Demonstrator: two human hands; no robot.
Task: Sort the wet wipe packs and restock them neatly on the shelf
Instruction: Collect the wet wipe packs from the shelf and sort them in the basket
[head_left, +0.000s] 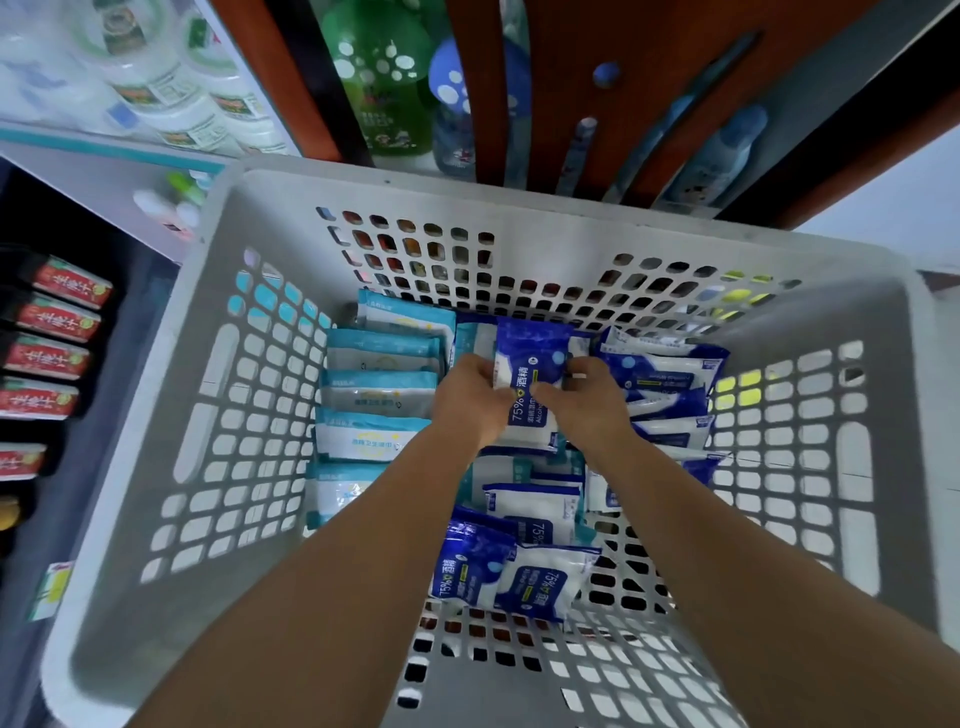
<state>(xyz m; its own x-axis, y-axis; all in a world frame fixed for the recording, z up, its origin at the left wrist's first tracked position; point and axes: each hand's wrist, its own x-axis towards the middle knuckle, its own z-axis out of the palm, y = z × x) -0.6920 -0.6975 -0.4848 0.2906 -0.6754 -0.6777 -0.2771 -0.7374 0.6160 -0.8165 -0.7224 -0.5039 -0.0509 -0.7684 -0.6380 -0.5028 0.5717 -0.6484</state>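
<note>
Step in hand: sorting, inside the grey basket (223, 322). Both hands reach down to its floor and hold one dark blue wipe pack (530, 384) in the middle, between the teal packs (379, 389) at left and the blue packs (670, 384) at right. The left hand (470, 400) curls around the pack's left edge; the right hand (584, 400) pinches its right edge. Both forearms extend straight from the near side. The next move likely calls for seating this pack with the blue group at right.
</note>
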